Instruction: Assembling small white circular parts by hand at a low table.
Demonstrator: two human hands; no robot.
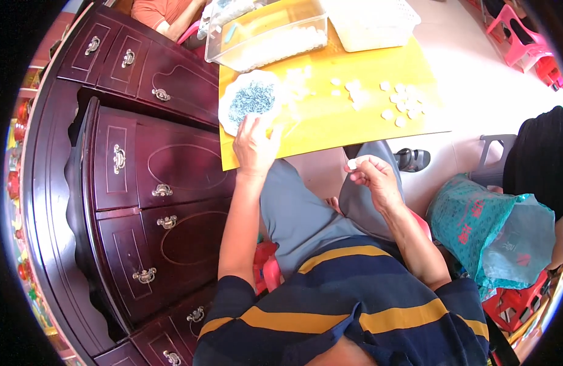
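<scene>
Yellow desk (330, 122) carries a white bowl of small screws (251, 100); the left hand (255, 145) rests half-open at its near rim. Right hand (374, 178), nearer the lap, pinches a small white piece (352, 164).

Left hand (254, 143) resting at the near edge of a white plate (228, 105) of small screws (251, 97) on a yellow table (330, 125). Right hand (374, 180) raised above the lap, pinching a small white cap (352, 164) in its fingertips. More white caps (400, 104) scattered across the table; clear plastic box (266, 36) beyond; dark wooden cabinet (135, 183) alongside.
</scene>
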